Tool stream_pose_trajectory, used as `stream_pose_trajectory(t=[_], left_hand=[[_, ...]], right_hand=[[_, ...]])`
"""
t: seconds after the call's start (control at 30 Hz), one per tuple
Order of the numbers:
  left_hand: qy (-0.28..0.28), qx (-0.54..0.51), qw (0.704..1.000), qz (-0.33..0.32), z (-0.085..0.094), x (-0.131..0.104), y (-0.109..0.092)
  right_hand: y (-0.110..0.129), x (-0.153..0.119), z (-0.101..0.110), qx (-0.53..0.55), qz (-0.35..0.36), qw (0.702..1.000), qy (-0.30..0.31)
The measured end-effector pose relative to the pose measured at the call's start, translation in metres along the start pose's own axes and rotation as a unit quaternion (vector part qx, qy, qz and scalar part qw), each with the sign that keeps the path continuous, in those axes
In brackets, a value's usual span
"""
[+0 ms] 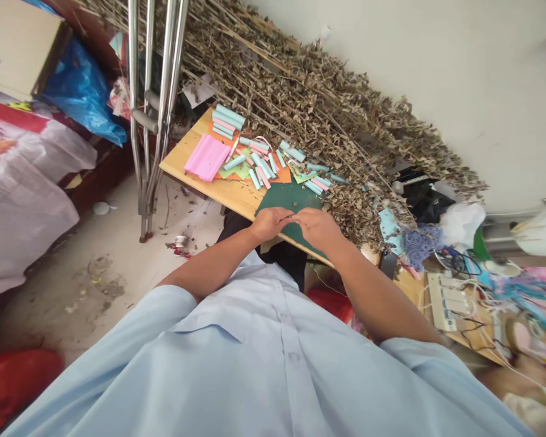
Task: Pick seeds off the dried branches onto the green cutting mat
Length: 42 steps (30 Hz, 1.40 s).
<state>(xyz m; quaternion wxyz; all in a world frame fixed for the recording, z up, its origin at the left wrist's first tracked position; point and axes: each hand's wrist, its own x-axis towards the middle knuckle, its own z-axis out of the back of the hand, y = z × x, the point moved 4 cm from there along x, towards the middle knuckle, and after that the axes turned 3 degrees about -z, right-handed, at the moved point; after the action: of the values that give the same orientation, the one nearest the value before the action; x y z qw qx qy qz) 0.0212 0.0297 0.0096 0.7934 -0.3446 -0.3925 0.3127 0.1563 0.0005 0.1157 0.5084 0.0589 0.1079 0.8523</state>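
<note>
My left hand and my right hand meet fingertip to fingertip over the near part of a dark green mat. Both are closed in a pinch. Whatever sits between the fingertips is too small to name. Beyond them on the wooden table lie several short rolls of blue and pink paper, spread over orange and green sheets. A pink crepe paper piece rests at the table's left, with a stack of longer blue and pink rolls behind it.
Dry leafy stalks are heaped along the wall and onto the table's right side. Metal crutches stand left of the table. A power strip, cords and purple yarn lie to the right. A covered bed is at far left.
</note>
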Motion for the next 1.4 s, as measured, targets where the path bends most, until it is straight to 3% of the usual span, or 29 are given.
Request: stream_pose_trajectory(t=[0.53, 0.7, 0.8, 0.93, 1.2, 1.4], left_hand=[[-0.003, -0.001, 1.0, -0.006, -0.001, 0.001, 0.0], [0.001, 0.008, 1.0, 0.0, 0.001, 0.003, 0.001], [0.002, 0.012, 1.0, 0.003, 0.001, 0.004, 0.001], [0.001, 0.02, 1.0, 0.005, 0.002, 0.004, 0.002], [0.016, 0.01, 1.0, 0.021, 0.001, 0.005, 0.003], [0.032, 0.013, 0.999, 0.022, 0.001, 0.005, 0.002]], right_hand=[[0.008, 0.013, 0.002, -0.063, -0.04, 0.994, 0.073], [0.004, 0.016, 0.004, -0.03, -0.045, 0.996, 0.069], [-0.001, 0.012, 0.009, 0.031, -0.055, 0.997, 0.034], [-0.012, -0.005, 0.011, 0.088, -0.136, 0.983, -0.084], [-0.021, -0.015, -0.029, 0.218, -0.198, 0.943, -0.155], [-0.005, -0.007, -0.023, 0.091, -0.141, 0.975, -0.147]])
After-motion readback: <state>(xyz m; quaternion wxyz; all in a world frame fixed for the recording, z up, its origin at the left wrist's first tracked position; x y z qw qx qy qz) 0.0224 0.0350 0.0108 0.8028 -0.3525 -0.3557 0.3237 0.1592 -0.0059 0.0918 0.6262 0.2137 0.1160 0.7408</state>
